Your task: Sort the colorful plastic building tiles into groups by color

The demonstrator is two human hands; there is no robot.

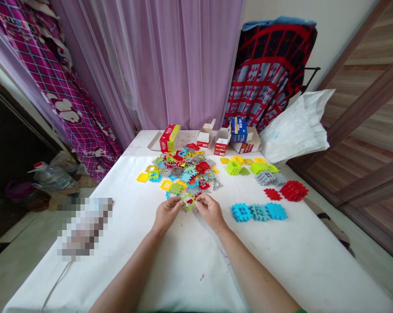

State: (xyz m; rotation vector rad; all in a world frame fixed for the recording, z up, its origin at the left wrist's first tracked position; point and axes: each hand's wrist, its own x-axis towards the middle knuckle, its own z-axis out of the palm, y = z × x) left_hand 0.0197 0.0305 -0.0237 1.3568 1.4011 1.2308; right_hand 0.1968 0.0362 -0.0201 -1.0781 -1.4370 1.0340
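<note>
My left hand [166,213] and my right hand [210,211] meet over the white-covered table [189,269], pinching between them a small lime-green plastic interlocking piece [188,202] with a red piece fitted into it. Just beyond my fingers lies a loose heap of multicoloured interlocking pieces [183,171]. Sorted stacks stand to the right: joined blue pieces [258,212], red pieces [293,190], grey pieces [266,178], and lime-green pieces [257,168].
Several open red cardboard boxes [220,141] and a blue box [238,129] stand at the far edge, with a white plastic bag [296,126] at the far right corner. A pixelated blurred object [85,228] lies on the table's left side. Purple curtains [163,61] hang behind.
</note>
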